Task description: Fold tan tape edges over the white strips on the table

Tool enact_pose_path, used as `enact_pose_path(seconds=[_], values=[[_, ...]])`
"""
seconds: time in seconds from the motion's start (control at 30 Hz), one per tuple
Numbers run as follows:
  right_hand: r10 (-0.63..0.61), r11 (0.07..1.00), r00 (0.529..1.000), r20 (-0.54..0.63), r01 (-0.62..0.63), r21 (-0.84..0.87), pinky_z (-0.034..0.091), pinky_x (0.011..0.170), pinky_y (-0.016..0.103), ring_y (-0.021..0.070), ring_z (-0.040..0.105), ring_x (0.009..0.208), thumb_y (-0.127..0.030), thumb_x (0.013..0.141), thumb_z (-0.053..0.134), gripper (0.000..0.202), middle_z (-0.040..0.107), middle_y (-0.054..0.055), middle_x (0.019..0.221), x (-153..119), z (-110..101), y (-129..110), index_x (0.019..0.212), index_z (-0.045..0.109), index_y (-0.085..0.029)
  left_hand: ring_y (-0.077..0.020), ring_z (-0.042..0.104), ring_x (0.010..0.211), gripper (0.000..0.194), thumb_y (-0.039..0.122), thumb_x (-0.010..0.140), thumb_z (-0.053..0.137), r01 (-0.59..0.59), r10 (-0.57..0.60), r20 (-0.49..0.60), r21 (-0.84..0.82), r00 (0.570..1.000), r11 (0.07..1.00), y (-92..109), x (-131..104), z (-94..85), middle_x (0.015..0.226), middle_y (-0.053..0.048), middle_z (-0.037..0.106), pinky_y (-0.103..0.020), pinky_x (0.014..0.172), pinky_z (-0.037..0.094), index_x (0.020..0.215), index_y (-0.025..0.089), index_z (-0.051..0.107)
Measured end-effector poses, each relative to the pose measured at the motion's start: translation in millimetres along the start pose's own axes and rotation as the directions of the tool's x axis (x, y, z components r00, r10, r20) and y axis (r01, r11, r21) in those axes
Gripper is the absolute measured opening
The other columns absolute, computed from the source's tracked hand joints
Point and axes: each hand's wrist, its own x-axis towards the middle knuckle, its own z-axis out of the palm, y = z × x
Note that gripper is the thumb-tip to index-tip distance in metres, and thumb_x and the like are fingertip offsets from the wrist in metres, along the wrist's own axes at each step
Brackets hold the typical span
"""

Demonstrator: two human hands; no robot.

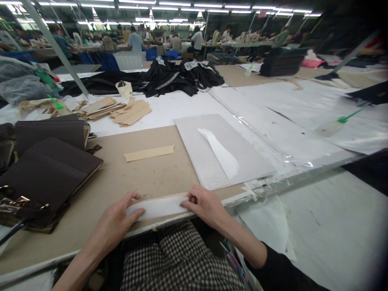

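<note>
At the near edge of the bench [157,178], I am working on a white strip [163,207]; it is already lying flat and lengthwise, but I am judging it unfinished, since both ends are being handled. A tan strip [149,153] is lying untouched between eleven and twelve o'clock from it, and a curved white piece [220,153] is resting on a grey board [194,149] towards one to two o'clock (whether either is waiting its turn, I cannot tell).

The white strip is stretching between my hands. At nine o'clock, my left hand [119,218] is resting its thumb on the strip's end, the index finger arching apart from it. At three o'clock, my right hand [206,206] is pinching the other end between thumb and curled fingers. Dark brown bags [54,173] are sitting between nine and ten o'clock, well apart.
</note>
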Motion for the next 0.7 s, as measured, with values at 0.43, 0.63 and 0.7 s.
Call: enact_pose_path(seconds=[0.43,0.63,0.7], values=[[0.020,0.999,1.000,0.004,-0.020,-0.025,0.030,0.059,0.027,0.0163,0.057,0.068,-0.028,0.085,0.076,0.021,0.063,-0.001,0.074,0,0,-2,0.070,0.063,-0.020,-0.0218,0.061,0.077,0.036,0.045,0.088,0.059,-0.017,0.017,0.010,-0.065,1.000,0.998,3,-2,-3.7,0.085,0.001,0.067,-0.027,0.071,0.038,0.116,0.024,0.060],[0.014,1.000,1.000,0.023,-0.014,-0.009,0.033,0.058,0.029,0.0199,0.058,0.063,-0.045,0.087,0.066,0.028,0.063,0.000,0.068,2,5,9,0.070,0.060,-0.023,-0.0174,0.057,0.073,0.039,0.039,0.084,0.065,-0.040,0.035,-0.024,-0.256,0.999,0.966,-13,-9,-20.7,0.084,0.001,0.064,-0.025,0.066,0.037,0.117,0.020,0.063],[0.011,1.000,1.000,0.023,-0.011,-0.008,0.035,0.057,0.030,0.0208,0.058,0.062,-0.051,0.085,0.064,0.032,0.063,0.001,0.067,4,7,14,0.069,0.059,-0.024,-0.0160,0.056,0.071,0.040,0.038,0.083,0.066,-0.030,0.015,-0.058,-0.260,0.998,0.965,-23,-10,-27.0,0.086,0.000,0.064,-0.024,0.065,0.037,0.117,0.019,0.063]])
